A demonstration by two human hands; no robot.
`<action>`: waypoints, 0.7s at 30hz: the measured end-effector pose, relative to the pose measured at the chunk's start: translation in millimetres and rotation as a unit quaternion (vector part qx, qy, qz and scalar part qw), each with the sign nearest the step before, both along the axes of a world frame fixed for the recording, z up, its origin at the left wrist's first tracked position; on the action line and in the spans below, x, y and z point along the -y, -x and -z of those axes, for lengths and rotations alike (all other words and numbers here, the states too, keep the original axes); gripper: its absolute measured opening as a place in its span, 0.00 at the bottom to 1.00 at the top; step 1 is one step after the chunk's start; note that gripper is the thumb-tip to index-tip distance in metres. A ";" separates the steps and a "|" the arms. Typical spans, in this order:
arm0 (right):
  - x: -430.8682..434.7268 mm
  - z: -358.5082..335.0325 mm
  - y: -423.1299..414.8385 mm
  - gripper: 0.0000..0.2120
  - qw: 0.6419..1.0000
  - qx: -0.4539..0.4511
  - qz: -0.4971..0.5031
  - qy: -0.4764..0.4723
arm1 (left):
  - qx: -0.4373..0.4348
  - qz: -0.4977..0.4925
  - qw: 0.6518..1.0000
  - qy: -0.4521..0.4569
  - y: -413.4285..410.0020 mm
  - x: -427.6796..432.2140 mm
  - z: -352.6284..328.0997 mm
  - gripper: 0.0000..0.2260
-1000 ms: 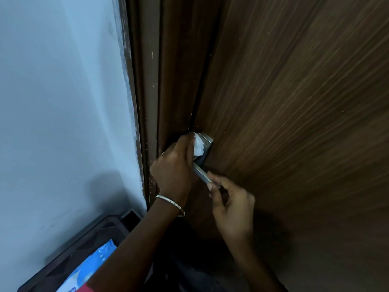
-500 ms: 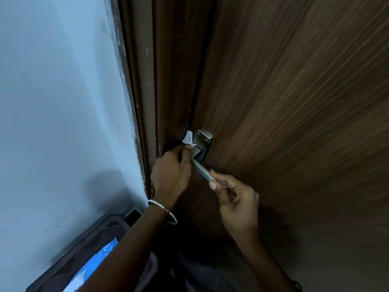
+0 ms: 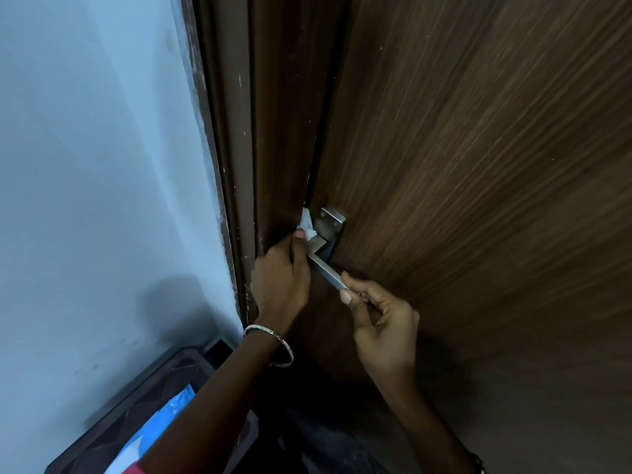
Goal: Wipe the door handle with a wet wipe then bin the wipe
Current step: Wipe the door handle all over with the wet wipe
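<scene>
A silver lever door handle (image 3: pixel 327 272) with a square backplate (image 3: pixel 331 220) sits on the dark wooden door (image 3: pixel 478 165). My left hand (image 3: pixel 282 278) pinches a crumpled white wet wipe (image 3: pixel 306 224) and presses it against the left side of the backplate. My right hand (image 3: pixel 379 319) grips the free end of the lever between thumb and fingers. A thin bangle circles my left wrist.
A pale blue wall (image 3: pixel 102 165) and the brown door frame (image 3: pixel 239 131) stand to the left. Below on the left is a dark open container (image 3: pixel 143 395) holding a blue and white packet (image 3: pixel 160 429).
My left hand slid the wipe from the front of the backplate to its left edge and slightly lower. My right hand kept its hold on the lever end.
</scene>
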State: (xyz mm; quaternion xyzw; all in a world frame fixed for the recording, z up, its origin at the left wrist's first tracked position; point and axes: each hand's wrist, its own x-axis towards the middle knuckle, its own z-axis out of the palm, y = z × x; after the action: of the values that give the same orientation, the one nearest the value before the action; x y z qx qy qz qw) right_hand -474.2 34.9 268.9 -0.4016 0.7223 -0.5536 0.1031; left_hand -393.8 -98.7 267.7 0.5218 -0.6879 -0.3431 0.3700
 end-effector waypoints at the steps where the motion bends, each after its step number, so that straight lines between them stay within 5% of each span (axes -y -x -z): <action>1: 0.1 -0.5 -0.3 0.12 1.000 0.001 -0.001 -0.002 | -0.009 -0.003 1.000 -0.016 0.2 0.3 0.9 0.25; 6: -0.6 -1.6 -1.2 0.12 1.000 0.002 0.002 -0.005 | -0.015 0.002 0.997 -0.071 -0.8 -7.6 -2.7 0.30; 12: 0.1 -2.5 -3.2 0.12 1.000 -0.012 0.008 -0.008 | -0.099 0.016 0.994 0.031 -0.2 -3.5 -26.3 0.28; 21: 1.1 -4.7 -4.1 0.12 1.000 -0.025 0.010 -0.015 | -0.064 0.003 0.997 -0.052 -3.1 -19.1 6.9 0.29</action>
State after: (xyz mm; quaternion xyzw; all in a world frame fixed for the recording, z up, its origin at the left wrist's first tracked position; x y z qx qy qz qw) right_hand -470.0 33.8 273.5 -0.4061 0.7367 -0.5339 0.0855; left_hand -390.7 -79.6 260.8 0.5150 -0.6454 -0.4124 0.3849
